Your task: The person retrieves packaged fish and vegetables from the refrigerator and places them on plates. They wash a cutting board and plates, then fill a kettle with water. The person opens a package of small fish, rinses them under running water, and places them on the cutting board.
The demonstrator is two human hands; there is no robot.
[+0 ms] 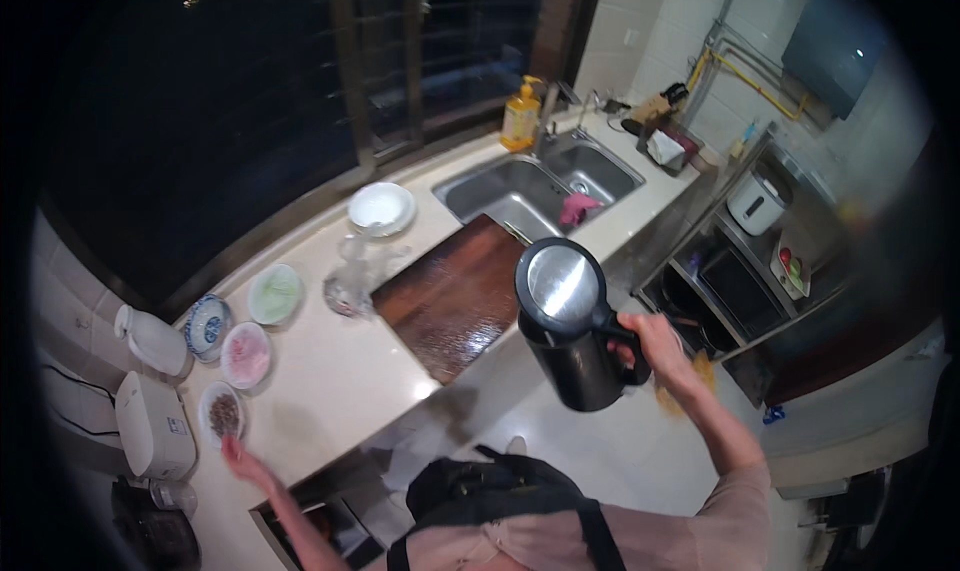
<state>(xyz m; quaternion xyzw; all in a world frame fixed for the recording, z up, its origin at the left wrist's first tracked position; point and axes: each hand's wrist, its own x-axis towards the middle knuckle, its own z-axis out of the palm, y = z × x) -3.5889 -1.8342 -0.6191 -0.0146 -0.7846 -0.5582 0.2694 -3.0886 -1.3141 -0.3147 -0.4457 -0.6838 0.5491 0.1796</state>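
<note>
My right hand (651, 346) grips the handle of a black electric kettle (577, 368) with a shiny metal lid. The kettle hangs in the air before the counter edge, its lid towards me. At the lower left, my left hand (244, 464) is at the near rim of a white bowl (223, 415) of brown, crumbly food; its fingertips blur there, so a grip is unclear. Behind that bowl stand a bowl of pink food (246, 355), a bowl of pale green food (274, 294) and a blue-and-white patterned bowl (207, 328).
A wet wooden cutting board (457, 293) lies by the double sink (499, 184), where a pink cloth (578, 208) rests. Crumpled clear plastic (356, 278) and stacked white dishes (381, 208) are beside the board. A yellow pump bottle (520, 117) stands behind. White appliances (154, 428) line the left wall.
</note>
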